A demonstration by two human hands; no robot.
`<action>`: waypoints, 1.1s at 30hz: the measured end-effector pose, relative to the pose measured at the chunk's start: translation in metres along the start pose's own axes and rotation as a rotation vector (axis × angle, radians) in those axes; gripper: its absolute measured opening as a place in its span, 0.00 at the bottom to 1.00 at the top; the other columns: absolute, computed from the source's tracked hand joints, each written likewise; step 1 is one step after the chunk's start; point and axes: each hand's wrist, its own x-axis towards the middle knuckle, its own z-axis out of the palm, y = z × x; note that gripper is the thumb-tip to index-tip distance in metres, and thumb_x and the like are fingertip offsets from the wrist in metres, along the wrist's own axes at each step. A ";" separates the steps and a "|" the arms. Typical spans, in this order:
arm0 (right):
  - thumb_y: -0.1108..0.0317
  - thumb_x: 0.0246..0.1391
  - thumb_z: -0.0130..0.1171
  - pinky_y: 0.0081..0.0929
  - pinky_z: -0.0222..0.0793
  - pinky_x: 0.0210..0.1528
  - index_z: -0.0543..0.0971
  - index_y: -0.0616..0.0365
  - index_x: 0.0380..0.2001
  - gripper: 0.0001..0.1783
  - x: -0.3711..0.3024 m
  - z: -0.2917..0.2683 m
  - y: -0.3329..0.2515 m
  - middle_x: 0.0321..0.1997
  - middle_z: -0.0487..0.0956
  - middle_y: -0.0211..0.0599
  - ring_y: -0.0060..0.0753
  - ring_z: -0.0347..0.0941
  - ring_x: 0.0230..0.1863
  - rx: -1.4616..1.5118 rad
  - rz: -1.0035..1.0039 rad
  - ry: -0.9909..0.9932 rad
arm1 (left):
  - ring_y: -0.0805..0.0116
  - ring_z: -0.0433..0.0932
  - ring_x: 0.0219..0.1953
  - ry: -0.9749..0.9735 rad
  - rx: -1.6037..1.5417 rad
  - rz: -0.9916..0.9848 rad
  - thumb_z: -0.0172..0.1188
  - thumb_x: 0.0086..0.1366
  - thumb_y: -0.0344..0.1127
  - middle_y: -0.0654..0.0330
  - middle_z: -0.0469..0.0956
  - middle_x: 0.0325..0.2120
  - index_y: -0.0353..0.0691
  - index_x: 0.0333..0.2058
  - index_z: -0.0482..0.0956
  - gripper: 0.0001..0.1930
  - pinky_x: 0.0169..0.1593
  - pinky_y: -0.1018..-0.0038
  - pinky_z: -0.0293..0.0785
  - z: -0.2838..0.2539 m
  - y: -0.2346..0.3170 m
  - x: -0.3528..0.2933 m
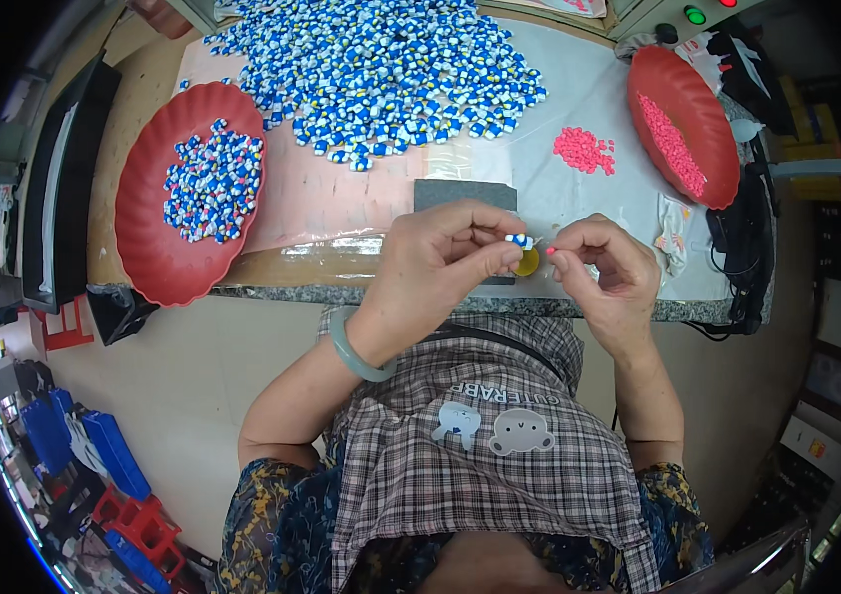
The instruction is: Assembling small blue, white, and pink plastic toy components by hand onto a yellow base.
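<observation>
A heap of small blue-and-white pieces point(391, 79) spreads across the top of the frame, flanked by a scalloped red bowl point(143, 218) of similar pieces at upper left and a second red bowl point(676, 84) of pink bits at upper right, beside a loose pink cluster point(584, 149). The left hand point(440, 252), right of center, partly blocks a dark gray mat point(465, 194), its thumb and fingers clamped on one blue-and-white piece point(517, 241). Just to its right, the right hand point(611, 272) bends inward, thumb and forefinger pinched together on a pink bit point(551, 251), apart from that piece. A smooth pale-green bangle point(349, 351) rings the left wrist above a plaid cloth apron point(490, 480); the table's edge point(312, 294) is speckled like stone.
</observation>
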 end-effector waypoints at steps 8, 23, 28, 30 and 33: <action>0.85 0.53 0.63 0.18 0.76 0.36 0.79 0.68 0.36 0.07 -0.001 0.010 0.002 0.36 0.80 0.37 0.22 0.77 0.34 -0.095 -0.065 0.025 | 0.71 0.82 0.42 0.026 0.255 0.206 0.64 0.63 0.20 0.55 0.81 0.41 0.28 0.45 0.80 0.11 0.48 0.77 0.81 0.005 -0.002 -0.001; 0.79 0.56 0.65 0.11 0.68 0.24 0.77 0.62 0.36 0.07 0.005 -0.002 0.004 0.31 0.79 0.31 0.14 0.74 0.26 0.360 0.327 -0.120 | 0.68 0.83 0.32 0.025 0.637 0.643 0.69 0.58 0.24 0.54 0.83 0.34 0.33 0.37 0.83 0.08 0.34 0.76 0.80 0.004 -0.005 0.005; 0.78 0.56 0.66 0.11 0.68 0.25 0.76 0.61 0.36 0.08 0.007 -0.001 0.009 0.30 0.79 0.30 0.13 0.74 0.25 0.426 0.342 -0.156 | 0.68 0.83 0.33 -0.009 0.573 0.527 0.69 0.58 0.23 0.53 0.83 0.35 0.33 0.37 0.83 0.08 0.36 0.76 0.80 -0.003 -0.001 0.001; 0.77 0.55 0.67 0.14 0.70 0.28 0.76 0.61 0.36 0.08 0.011 -0.003 0.012 0.30 0.79 0.29 0.14 0.74 0.26 0.265 0.228 -0.235 | 0.67 0.83 0.35 -0.018 0.596 0.555 0.67 0.58 0.20 0.53 0.83 0.36 0.32 0.38 0.83 0.09 0.38 0.77 0.80 -0.011 0.012 -0.002; 0.76 0.55 0.65 0.18 0.71 0.32 0.78 0.63 0.35 0.06 0.020 -0.026 0.039 0.30 0.78 0.28 0.16 0.73 0.28 -0.112 0.109 -0.054 | 0.67 0.82 0.35 0.339 0.793 0.646 0.64 0.60 0.22 0.57 0.83 0.35 0.33 0.38 0.82 0.07 0.37 0.75 0.78 -0.051 0.024 -0.006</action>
